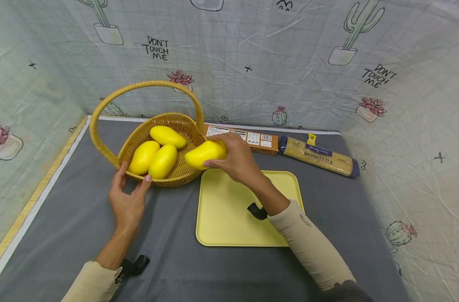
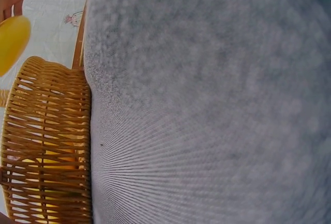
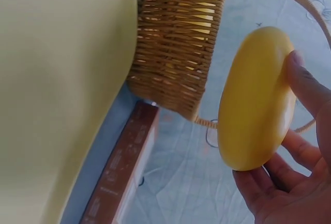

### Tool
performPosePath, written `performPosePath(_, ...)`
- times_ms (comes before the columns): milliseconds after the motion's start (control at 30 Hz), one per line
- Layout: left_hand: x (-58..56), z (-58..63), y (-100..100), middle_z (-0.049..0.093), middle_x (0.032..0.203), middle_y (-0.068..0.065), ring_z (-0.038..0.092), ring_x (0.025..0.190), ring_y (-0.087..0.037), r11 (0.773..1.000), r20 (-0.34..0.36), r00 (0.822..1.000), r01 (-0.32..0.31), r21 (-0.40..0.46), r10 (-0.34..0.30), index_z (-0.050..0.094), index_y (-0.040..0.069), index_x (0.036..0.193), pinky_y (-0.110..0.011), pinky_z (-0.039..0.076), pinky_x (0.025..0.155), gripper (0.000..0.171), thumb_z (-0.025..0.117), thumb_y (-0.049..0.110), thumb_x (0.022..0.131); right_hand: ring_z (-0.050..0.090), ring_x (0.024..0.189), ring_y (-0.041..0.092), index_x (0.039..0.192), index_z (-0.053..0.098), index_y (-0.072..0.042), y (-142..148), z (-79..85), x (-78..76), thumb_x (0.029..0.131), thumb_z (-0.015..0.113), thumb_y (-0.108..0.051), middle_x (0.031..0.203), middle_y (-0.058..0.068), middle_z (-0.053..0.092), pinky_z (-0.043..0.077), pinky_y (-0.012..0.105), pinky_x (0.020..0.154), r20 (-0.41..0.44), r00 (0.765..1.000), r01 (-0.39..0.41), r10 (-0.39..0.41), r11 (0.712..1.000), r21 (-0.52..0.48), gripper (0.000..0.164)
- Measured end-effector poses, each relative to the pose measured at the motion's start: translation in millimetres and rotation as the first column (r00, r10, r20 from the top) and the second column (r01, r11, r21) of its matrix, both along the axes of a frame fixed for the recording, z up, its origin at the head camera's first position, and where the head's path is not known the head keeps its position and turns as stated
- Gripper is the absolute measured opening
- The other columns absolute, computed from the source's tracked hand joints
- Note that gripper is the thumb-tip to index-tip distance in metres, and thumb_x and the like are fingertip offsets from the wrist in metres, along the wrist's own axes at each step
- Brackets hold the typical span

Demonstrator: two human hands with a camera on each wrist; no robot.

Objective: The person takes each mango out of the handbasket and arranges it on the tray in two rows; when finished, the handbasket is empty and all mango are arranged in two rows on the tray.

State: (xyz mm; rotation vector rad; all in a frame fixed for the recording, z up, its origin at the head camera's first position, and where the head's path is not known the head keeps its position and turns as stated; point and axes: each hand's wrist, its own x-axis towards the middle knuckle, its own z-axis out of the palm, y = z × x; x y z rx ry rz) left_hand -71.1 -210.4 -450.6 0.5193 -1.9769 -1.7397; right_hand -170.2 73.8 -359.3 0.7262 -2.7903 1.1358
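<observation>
My right hand [image 1: 234, 157] grips a yellow mango [image 1: 206, 154] between thumb and fingers, held up at the right rim of a wicker basket [image 1: 176, 183]. In the right wrist view that mango [image 3: 256, 100] is raised higher than the basket's wall [image 3: 173, 43]. Inside the basket lie three more mangoes, one at the back [image 1: 168, 137], one at the left [image 1: 143, 158] and one in front [image 1: 163, 161]. My left hand [image 1: 129, 199] holds the basket's front left rim, thumb and fingers spread along it. The left wrist view shows the basket's woven side [image 2: 49, 131].
A pale yellow tray [image 1: 229, 214] lies under my right forearm. Behind it are a brown box [image 1: 265, 142], a spaghetti packet [image 1: 320, 156] and a small yellow wrapper [image 1: 311, 139]. The basket's tall handle [image 1: 150, 84] arches up. A printed curtain [image 1: 252, 92] stands behind the grey table [image 1: 169, 251].
</observation>
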Motion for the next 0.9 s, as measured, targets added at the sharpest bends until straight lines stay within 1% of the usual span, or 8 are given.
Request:
performPosePath(167,0.1,-1.0,-0.3,0.040,0.169,0.000,0.038,0.154,-0.023,1.000,0.004,1.000,0.003,-0.003,-0.003,0.047,0.019,0.162,-0.052,0.051,0.116,0.079,0.084,0.014,0.092,0.058,0.133,0.027,0.142,0.069,-0.016,11.7,-6.1,5.1,0.082,0.093,-0.038,0.140,0.004,0.070,0.048,0.047,0.111,-0.007,1.000,0.016,-0.016,1.000,0.008,0.068)
performPosePath(267,0.0,-1.0,-0.4,0.040,0.169,0.000,0.038,0.154,-0.024,1.000,0.008,1.000,0.004,-0.005,-0.004,0.046,0.020,0.162,-0.052,0.050,0.116,0.079,0.084,0.014,0.092,0.060,0.131,0.028,0.141,0.069,-0.016,18.7,-9.9,8.2,0.081,0.094,-0.038,0.141,0.004,0.070,0.049,0.047,0.110,0.005,0.999,0.033,-0.033,0.999,0.019,0.069)
performPosePath(433,0.4,-0.5,0.1,0.040,0.169,0.000,0.038,0.154,-0.024,1.000,0.014,1.000,0.005,-0.006,-0.005,0.045,0.020,0.163,-0.052,0.051,0.116,0.080,0.083,0.014,0.093,0.058,0.135,0.031,0.140,0.070,-0.015,28.3,-15.6,13.1,0.081,0.094,-0.039,0.143,0.005,0.069,0.045,0.051,0.116,0.036,0.998,0.050,-0.051,0.998,0.039,0.068)
performPosePath(533,0.2,-0.2,0.3,0.039,0.169,0.000,0.037,0.155,-0.025,1.000,0.015,1.000,0.007,-0.007,-0.007,0.045,0.020,0.163,-0.050,0.051,0.116,0.080,0.083,0.014,0.093,0.057,0.135,0.031,0.140,0.070,-0.014,33.0,-18.6,15.6,0.081,0.094,-0.038,0.142,0.005,0.069,0.044,0.053,0.117,0.067,0.996,0.058,-0.061,0.997,0.043,0.068)
performPosePath(633,0.1,-0.2,0.1,0.040,0.169,-0.001,0.038,0.154,-0.025,1.000,0.012,1.000,0.005,-0.012,-0.005,0.046,0.019,0.163,-0.048,0.052,0.116,0.080,0.083,0.014,0.093,0.058,0.131,0.030,0.139,0.070,-0.015,36.5,-23.7,16.7,0.081,0.094,-0.038,0.139,0.005,0.069,0.045,0.052,0.113,0.093,0.993,0.065,-0.069,0.997,0.052,0.067)
performPosePath(700,0.2,-0.3,-0.2,0.040,0.169,-0.001,0.039,0.154,-0.025,1.000,0.012,1.000,0.003,-0.016,-0.003,0.046,0.019,0.162,-0.046,0.053,0.115,0.080,0.084,0.014,0.092,0.060,0.127,0.030,0.138,0.071,-0.014,37.9,-28.1,16.8,0.081,0.094,-0.038,0.138,0.005,0.070,0.047,0.051,0.109,0.103,0.992,0.063,-0.069,0.996,0.058,0.067)
performPosePath(900,0.7,-0.5,-0.5,0.040,0.168,-0.001,0.039,0.153,-0.025,1.000,0.020,1.000,0.004,-0.019,-0.003,0.046,0.020,0.162,-0.041,0.055,0.113,0.079,0.084,0.014,0.092,0.062,0.126,0.029,0.136,0.072,-0.012,38.1,-43.2,14.6,0.079,0.095,-0.039,0.136,0.005,0.072,0.050,0.048,0.108,0.112,0.992,0.044,-0.057,0.993,0.112,0.067)
